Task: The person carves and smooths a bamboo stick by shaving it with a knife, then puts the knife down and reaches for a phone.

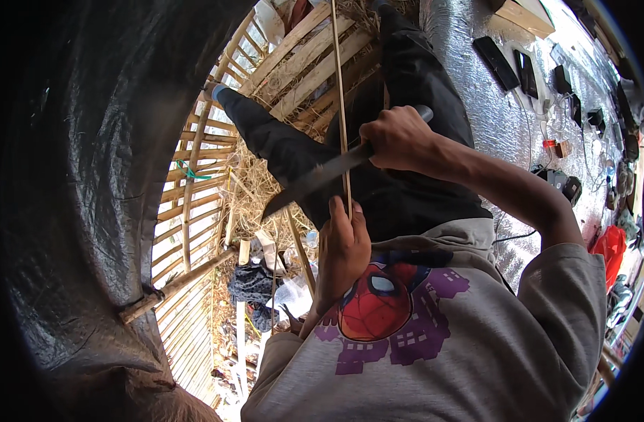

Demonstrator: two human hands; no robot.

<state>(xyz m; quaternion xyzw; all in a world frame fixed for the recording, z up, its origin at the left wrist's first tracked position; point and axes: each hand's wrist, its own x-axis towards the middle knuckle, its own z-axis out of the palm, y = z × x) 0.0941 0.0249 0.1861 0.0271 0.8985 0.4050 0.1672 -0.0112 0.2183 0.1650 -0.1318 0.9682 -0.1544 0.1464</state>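
Observation:
My right hand is wrapped round the dark handle of a machete. Its long blade points down to the left and crosses a thin bamboo strip, touching it or very close. The strip runs from the top of the view down to my left hand, which pinches its near end between thumb and fingers, just below the blade. Under both hands are my legs in black trousers, spread apart.
A bamboo slat fence with a crossing pole stands at the left, beside a dark tarp. Wooden planks and fibrous shavings lie ahead. On silver foil sheeting at right are phones, cables and a red bag.

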